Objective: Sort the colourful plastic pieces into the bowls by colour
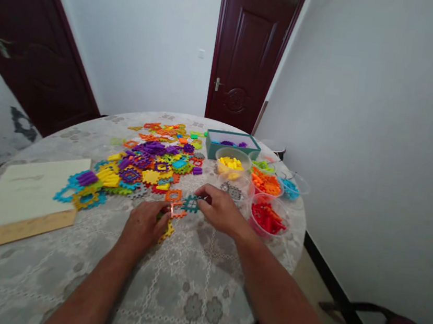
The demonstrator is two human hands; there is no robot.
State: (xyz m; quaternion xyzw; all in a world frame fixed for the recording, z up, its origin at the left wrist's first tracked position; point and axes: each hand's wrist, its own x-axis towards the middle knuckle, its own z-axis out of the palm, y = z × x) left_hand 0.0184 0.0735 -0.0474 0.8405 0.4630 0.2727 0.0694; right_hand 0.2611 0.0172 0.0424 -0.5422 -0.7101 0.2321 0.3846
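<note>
2 bare hands share the head view. The right hand [221,208] pinches the near-square teal piece [191,203] by its right edge; that piece lies left of this grip, just right of the orange pieces [173,195], with no clear long axis. The left hand [146,223] curls at the orange and a yellow piece [168,231]; whether its grip holds or only steadies, I cannot tell. The lace-patterned desk [169,293] also bears a mixed pile [151,148] and a green box [213,152]; 2 dark-red doors [249,50] stand beyond.

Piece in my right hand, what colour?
The piece is dark teal, clearest in the head view.
</note>
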